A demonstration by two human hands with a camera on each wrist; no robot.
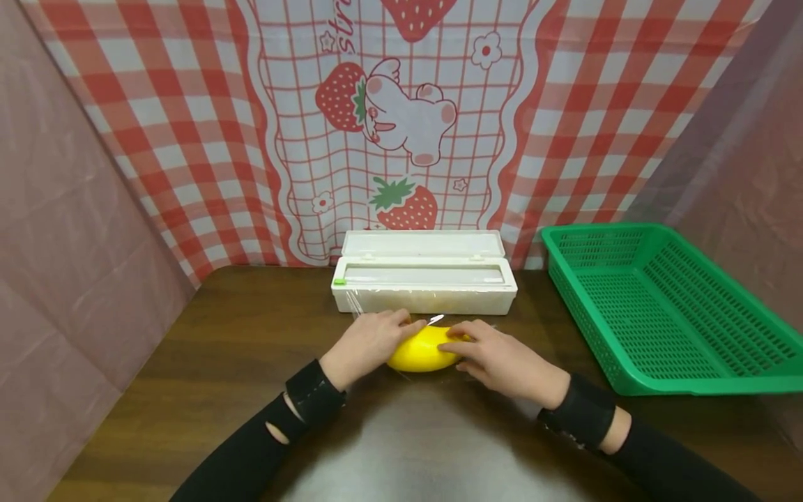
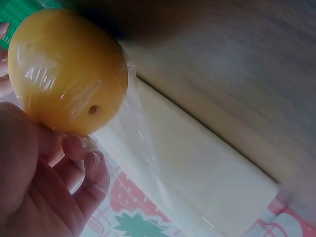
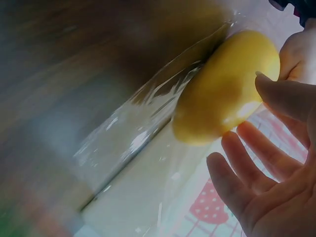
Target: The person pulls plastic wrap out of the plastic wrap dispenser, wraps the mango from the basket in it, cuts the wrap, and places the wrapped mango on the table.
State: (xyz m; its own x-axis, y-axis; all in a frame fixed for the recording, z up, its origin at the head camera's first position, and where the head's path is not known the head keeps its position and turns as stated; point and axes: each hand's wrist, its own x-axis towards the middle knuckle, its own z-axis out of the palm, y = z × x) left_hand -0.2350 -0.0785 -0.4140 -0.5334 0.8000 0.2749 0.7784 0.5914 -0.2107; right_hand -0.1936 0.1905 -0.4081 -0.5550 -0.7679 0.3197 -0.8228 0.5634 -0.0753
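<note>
Between left hand [image 1: 375, 339] and right hand [image 1: 505, 359], on the brown wooden table [image 1: 188, 390]: yellow oval fruit [image 1: 423, 351], with creased clear plastic film [image 3: 140, 138] over at least one end. At that end, left fingers bent close against it; cannot tell whether pinching the film as well. At the other, right thumb touching, right fingers parted and relaxed, not clamped on anything. Looks like wrapping, midway: pressing film round the fruit, with loose sheet spread beyond it. Just behind, white cling-film box [image 1: 426, 301], green slider [image 1: 339, 282] at its left end, lid [image 1: 423, 244] tipped back; apparently joined to the film. Calls next, probably, for steadying the fruit and tucking loose film snugly underneath. Farther right, green plastic basket [image 1: 721, 385]; behind everything, strawberry-print checked cloth [image 1: 207, 125].
</note>
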